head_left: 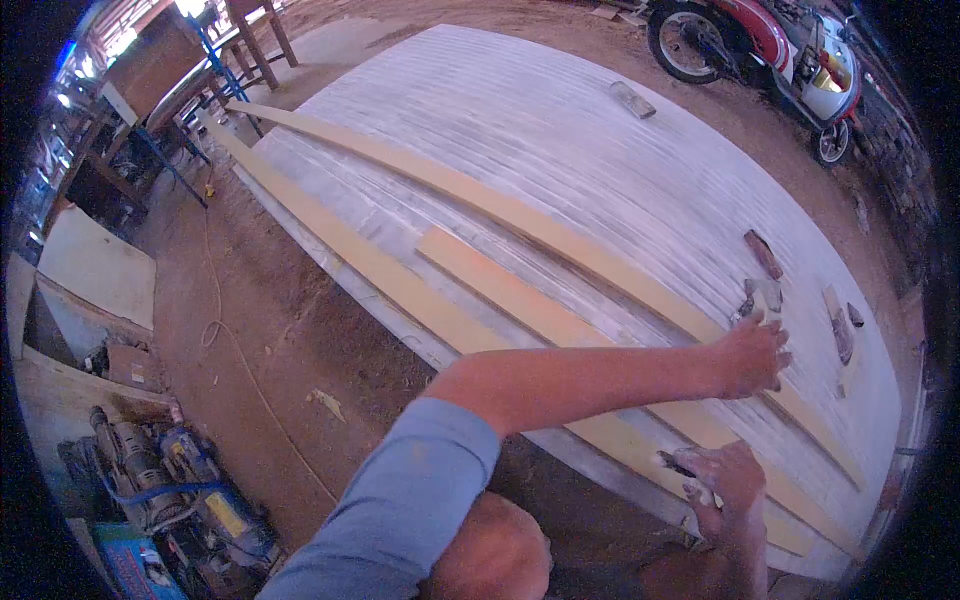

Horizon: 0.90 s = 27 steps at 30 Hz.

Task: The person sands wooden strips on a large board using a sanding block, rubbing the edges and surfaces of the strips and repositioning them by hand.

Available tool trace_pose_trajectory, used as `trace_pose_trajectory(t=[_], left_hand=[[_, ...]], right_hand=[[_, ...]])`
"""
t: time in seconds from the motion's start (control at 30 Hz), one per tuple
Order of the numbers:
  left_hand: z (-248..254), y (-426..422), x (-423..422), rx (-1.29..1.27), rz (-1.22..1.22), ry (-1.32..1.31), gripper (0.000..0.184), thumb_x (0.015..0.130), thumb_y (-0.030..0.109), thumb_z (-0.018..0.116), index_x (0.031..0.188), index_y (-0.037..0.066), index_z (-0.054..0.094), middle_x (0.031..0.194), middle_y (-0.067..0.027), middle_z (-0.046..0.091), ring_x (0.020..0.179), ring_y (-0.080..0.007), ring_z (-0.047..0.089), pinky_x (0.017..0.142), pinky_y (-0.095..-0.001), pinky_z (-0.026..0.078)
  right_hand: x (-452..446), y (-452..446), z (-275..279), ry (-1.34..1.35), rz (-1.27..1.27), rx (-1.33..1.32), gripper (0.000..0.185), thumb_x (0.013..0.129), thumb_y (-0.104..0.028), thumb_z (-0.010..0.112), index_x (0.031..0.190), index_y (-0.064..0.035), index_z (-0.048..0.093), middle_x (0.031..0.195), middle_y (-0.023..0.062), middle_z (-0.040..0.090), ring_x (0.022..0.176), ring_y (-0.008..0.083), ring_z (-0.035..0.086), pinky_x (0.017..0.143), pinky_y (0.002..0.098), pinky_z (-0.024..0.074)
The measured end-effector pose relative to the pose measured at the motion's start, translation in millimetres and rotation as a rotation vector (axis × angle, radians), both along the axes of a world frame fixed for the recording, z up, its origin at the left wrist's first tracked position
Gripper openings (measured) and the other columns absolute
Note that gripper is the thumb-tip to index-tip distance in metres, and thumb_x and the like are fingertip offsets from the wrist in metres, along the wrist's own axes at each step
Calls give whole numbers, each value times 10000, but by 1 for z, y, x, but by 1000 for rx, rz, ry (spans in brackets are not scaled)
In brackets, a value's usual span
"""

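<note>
My left hand reaches across the ridged, whitish-smeared panel. Its fingers are apart, at the edge of a grey, crumpled-looking piece; whether they touch it I cannot tell. Lower down, my right hand is closed around a small dark, flat piece, with whitish paste on the fingers. That hand is over a long tan wooden strip on the panel. Another long tan strip passes under my left hand, and a shorter tan strip lies between the long ones.
Blocks such as a grey one and a brown one lie on the panel. A red-and-white motorbike stands beyond. Power tools sit at lower left. A thin cord crosses the dirt floor.
</note>
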State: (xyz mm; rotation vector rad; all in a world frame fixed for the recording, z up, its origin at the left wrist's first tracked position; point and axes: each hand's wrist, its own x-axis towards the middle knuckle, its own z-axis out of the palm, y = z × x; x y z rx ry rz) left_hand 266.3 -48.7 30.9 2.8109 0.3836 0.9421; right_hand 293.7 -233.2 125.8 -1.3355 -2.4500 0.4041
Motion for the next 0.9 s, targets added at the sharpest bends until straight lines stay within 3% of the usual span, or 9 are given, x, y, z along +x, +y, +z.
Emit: trace_pose_trajectory(t=[0.1, 0.2, 0.27, 0.33, 0.4, 0.57, 0.63, 0.7, 0.9], left_hand=[[35, 10, -75, -29, 25, -71, 428, 907, 380, 640, 1252, 127, 630, 1300, -179, 593, 1288, -374, 504, 1116, -548, 353], [31, 38, -186, -3, 135, -20, 518, 922, 332, 671, 1400, 157, 573, 1442, -175, 530, 1389, -364, 434, 1173, -516, 309], [28, 56, -273, -42, 265, 55, 506, 911, 346, 686, 1359, 123, 605, 1363, -154, 598, 1346, -333, 486, 1163, -487, 331], [45, 51, -354, -244, 412, 240, 513, 853, 266, 747, 1329, 110, 637, 1384, -139, 591, 1339, -321, 494, 1158, -455, 354], [57, 40, -403, -356, 455, 365, 529, 819, 237, 765, 1319, 110, 647, 1393, -137, 579, 1338, -317, 495, 1158, -454, 355], [60, 36, -431, -413, 499, 493, 579, 798, 240, 778, 1346, 132, 628, 1403, -134, 561, 1347, -337, 478, 1172, -458, 336], [57, 40, -427, -450, 506, 540, 603, 804, 274, 784, 1368, 147, 612, 1421, -128, 550, 1358, -353, 461, 1184, -465, 319], [52, 42, -424, -259, 562, 529, 520, 794, 174, 748, 1300, 102, 651, 1338, -149, 591, 1296, -328, 520, 1126, -440, 391], [61, 52, -430, -437, 468, 416, 341, 897, 161, 664, 1225, 70, 683, 1229, -151, 646, 1186, -335, 591, 1059, -428, 445]], right_hand=[[4, -9, 9, 26, -51, 55, 261, 813, -188, 681, 1064, -122, 713, 1021, 100, 748, 825, 306, 684, 740, 438, 489], [14, -3, 12, 1, -66, -3, 234, 833, -190, 683, 1051, -117, 724, 1004, 98, 746, 795, 312, 667, 733, 432, 485], [18, 1, 11, 18, -81, -51, 227, 837, -184, 687, 1050, -117, 729, 993, 96, 742, 786, 315, 656, 728, 430, 482], [19, 5, 7, 124, 42, -8, 566, 682, -173, 716, 1243, -132, 648, 1001, 92, 688, 767, 324, 600, 710, 463, 471], [20, 5, 4, 143, 37, -24, 565, 684, -176, 717, 1243, -133, 650, 1008, 90, 691, 778, 320, 609, 713, 458, 475], [18, 8, 12, -23, 5, -163, 548, 700, -156, 716, 1244, -138, 658, 1034, 82, 701, 832, 311, 639, 732, 443, 488], [19, 8, 5, 150, 16, -120, 533, 711, -124, 718, 1241, -143, 664, 1064, 78, 710, 874, 307, 658, 753, 436, 496], [16, 7, 9, 133, -2, -120, 529, 711, -115, 724, 1236, -144, 668, 1070, 79, 712, 883, 310, 663, 755, 436, 498], [16, 5, 8, 89, -26, -90, 506, 722, -122, 740, 1224, -138, 678, 1067, 83, 717, 875, 320, 669, 757, 437, 499]])
